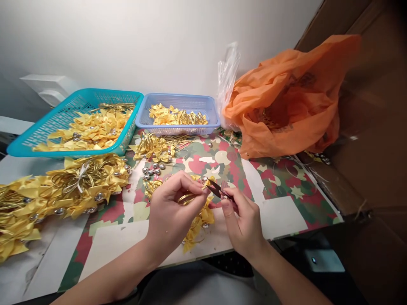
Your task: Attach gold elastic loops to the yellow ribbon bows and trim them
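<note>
Between the thumb and fingertips of my left hand (173, 207) is a small yellow ribbon bow (210, 180) with a silver bell and gold cord. My fingers hide part of it. My right hand (243, 224) is closed round small dark scissors (215, 188), their blades apart and their tips at the bow. Below and between both hands, more yellow ribbon bows (203, 216) with gold cords lie on the table. Just beyond my left hand sits a small heap of loose silver bells (154, 170).
A teal basket (28, 137) and a blue basket (178, 127) hold yellow bows at the back. Bundled bows (104, 178) cover the left side. An orange bag (286, 106) stands at back right, beside a clear plastic bag (227, 80) and cardboard (375, 127).
</note>
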`<state>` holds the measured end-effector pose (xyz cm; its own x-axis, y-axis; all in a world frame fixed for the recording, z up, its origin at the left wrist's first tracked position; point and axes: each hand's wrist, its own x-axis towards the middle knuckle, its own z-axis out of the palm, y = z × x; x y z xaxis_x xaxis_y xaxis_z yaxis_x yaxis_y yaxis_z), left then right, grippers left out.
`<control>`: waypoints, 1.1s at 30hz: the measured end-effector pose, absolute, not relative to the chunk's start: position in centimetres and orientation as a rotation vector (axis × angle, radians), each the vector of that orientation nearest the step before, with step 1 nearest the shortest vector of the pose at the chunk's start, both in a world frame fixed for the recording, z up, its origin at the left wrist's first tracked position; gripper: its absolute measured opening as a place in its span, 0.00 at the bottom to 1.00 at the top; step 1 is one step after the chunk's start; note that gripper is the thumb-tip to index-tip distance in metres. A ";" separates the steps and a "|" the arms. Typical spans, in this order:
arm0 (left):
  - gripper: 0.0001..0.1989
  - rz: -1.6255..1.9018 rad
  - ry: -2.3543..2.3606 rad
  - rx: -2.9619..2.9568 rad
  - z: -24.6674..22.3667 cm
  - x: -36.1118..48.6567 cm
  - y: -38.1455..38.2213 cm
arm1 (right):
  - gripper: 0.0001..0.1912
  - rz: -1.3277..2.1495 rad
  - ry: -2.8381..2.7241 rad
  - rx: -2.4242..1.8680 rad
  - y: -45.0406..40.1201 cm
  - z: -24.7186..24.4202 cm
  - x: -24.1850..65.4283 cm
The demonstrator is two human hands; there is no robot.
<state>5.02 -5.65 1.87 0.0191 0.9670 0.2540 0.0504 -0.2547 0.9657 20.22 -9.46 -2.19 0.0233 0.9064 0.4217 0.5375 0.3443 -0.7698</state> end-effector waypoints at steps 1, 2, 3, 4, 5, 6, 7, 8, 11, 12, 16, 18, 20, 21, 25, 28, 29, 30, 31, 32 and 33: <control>0.09 1.370 1.104 1.449 1.8 5.0 -5.6 | 0.07 0.472 -1.651 -1.319 -9.5 -2.1 20.2; 0.09 1.377 1.103 1.456 1.8 5.0 -5.7 | 0.07 0.470 -1.659 -1.321 -9.5 -2.1 20.2; 0.09 1.381 1.102 1.465 1.7 5.0 -5.7 | 0.07 0.467 -1.667 -1.326 -9.5 -2.1 20.2; 0.09 1.385 1.103 1.473 1.7 5.0 -5.7 | 0.07 0.462 -1.673 -1.331 -9.5 -2.1 20.2; 0.09 1.388 1.105 1.481 1.7 5.0 -5.8 | 0.07 0.456 -1.676 -1.335 -9.5 -2.0 20.1; 0.10 1.389 1.106 1.488 1.7 4.9 -5.8 | 0.07 0.450 -1.679 -1.340 -9.5 -2.0 20.1; 0.10 1.387 1.111 1.492 1.8 4.9 -5.8 | 0.07 0.444 -1.680 -1.347 -9.5 -1.9 20.1; 0.10 1.380 1.117 1.495 1.8 4.9 -5.9 | 0.07 0.440 -1.680 -1.353 -9.5 -1.9 20.1; 0.10 1.357 1.141 1.496 2.0 4.9 -5.9 | 0.07 0.435 -1.673 -1.363 -9.3 -1.5 20.1; 0.10 1.351 1.150 1.493 2.0 4.9 -5.9 | 0.07 0.433 -1.671 -1.366 -9.2 -1.3 20.1; 0.09 1.328 1.171 1.479 1.9 4.9 -5.7 | 0.08 0.429 -1.660 -1.378 -9.0 -1.2 20.0; 0.09 1.313 1.177 1.459 1.9 4.9 -5.6 | 0.09 0.483 -1.639 -1.372 -9.0 -1.4 20.2; 0.10 1.290 1.188 1.419 2.0 4.9 -5.5 | 0.09 0.572 -1.578 -1.370 -9.1 -1.7 20.7; 0.10 1.276 1.195 1.390 2.0 4.8 -5.4 | 0.09 0.616 -1.532 -1.374 -9.0 -1.8 21.0; 0.09 1.205 1.174 1.212 2.1 4.8 -5.0 | 0.12 0.796 -1.331 -1.357 -8.7 -1.8 22.2; 0.10 1.139 1.073 1.057 1.8 4.9 -4.9 | 0.17 1.012 -1.216 -1.317 -7.9 -1.1 21.7; 0.10 1.122 1.037 1.024 1.8 5.0 -4.9 | 0.17 1.087 -1.170 -1.299 -7.6 -0.8 21.3; 0.10 1.109 1.008 1.005 1.7 5.0 -4.9 | 0.17 1.155 -1.116 -1.278 -7.2 -0.6 20.9; 0.09 1.100 0.985 0.999 1.6 5.0 -5.0 | 0.16 1.215 -1.057 -1.251 -6.9 -0.5 20.5; 0.09 1.097 0.966 1.001 1.6 4.9 -5.0 | 0.16 1.264 -0.994 -1.221 -6.5 -0.4 20.1; 0.08 1.095 0.951 1.006 1.5 4.9 -5.0 | 0.16 1.307 -0.937 -1.189 -6.2 -0.4 19.8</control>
